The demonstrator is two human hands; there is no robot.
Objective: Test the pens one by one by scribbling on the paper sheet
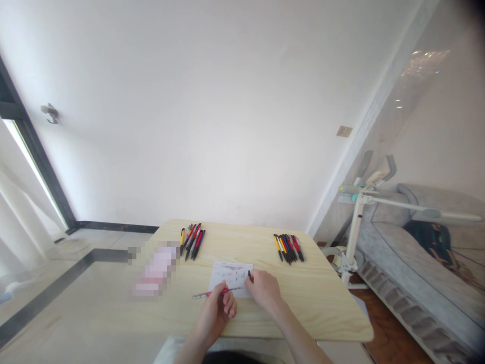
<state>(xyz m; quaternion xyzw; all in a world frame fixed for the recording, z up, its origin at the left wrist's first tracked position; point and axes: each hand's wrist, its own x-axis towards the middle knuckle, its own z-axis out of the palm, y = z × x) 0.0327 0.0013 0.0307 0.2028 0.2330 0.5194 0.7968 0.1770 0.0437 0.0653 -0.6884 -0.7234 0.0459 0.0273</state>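
My left hand point(220, 309) is closed round a red pen point(206, 294) that lies almost flat, its tip pointing left over the wooden table point(322, 303). My right hand point(264, 289) is closed on a small dark pen part point(249, 275) at the right edge of a white paper slip point(230, 275) marked with scribbles. A group of several pens point(192, 240) lies at the back left of the table. Another group of several pens point(288, 247) lies at the back right.
A blurred pink patch point(155, 273) covers something on the table's left part. A white and teal stand point(356, 227) and a grey sofa point(420, 258) are to the right. A white wall point(212, 126) rises behind the table.
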